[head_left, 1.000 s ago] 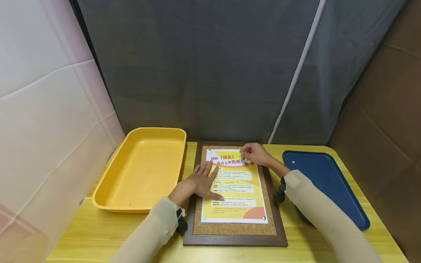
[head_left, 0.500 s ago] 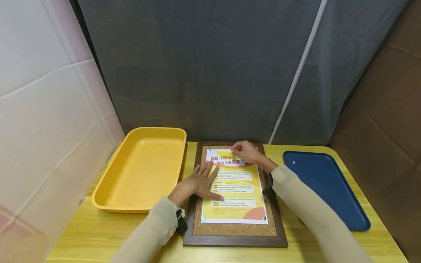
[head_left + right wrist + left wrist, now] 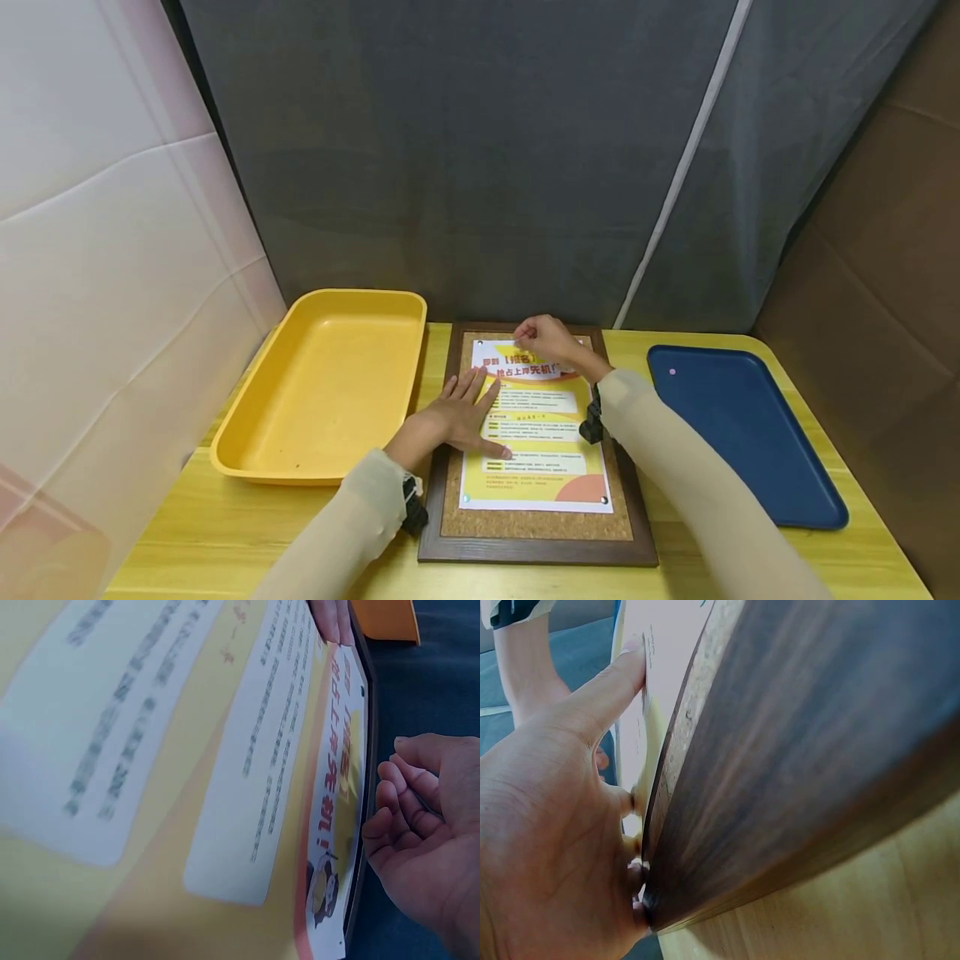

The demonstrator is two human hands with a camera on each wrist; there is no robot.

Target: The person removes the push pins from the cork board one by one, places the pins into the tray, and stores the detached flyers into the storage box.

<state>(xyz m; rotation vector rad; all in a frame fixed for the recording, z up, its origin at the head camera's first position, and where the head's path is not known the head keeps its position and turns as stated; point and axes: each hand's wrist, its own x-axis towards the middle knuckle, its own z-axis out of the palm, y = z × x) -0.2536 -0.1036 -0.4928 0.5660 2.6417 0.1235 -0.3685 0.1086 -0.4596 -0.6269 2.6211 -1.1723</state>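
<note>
A yellow and white printed poster [image 3: 536, 492] lies on a cork board [image 3: 536, 525] in a dark wooden frame. Pins show at its top left [image 3: 481, 343], bottom left [image 3: 466, 498] and bottom right [image 3: 603, 500] corners. Flat on the poster's left side rests my left hand [image 3: 459, 417], fingers spread; its thumb lies on the paper in the left wrist view. Over the poster's top edge hovers my right hand [image 3: 553, 342]. The right wrist view shows this hand [image 3: 427, 832] with loosely curled fingers and nothing visible between them. Its forearm hides the poster's upper right corner in the head view.
To the left of the board stands a deep yellow tray [image 3: 322, 383]. A shallow blue tray [image 3: 742, 433] lies to the right, with a small pink pin [image 3: 672, 372] in it. A grey curtain [image 3: 465, 167] hangs behind the wooden table [image 3: 225, 542].
My right hand has moved left along the poster's top, away from the upper right corner, with the forearm following. My left hand has stayed in place.
</note>
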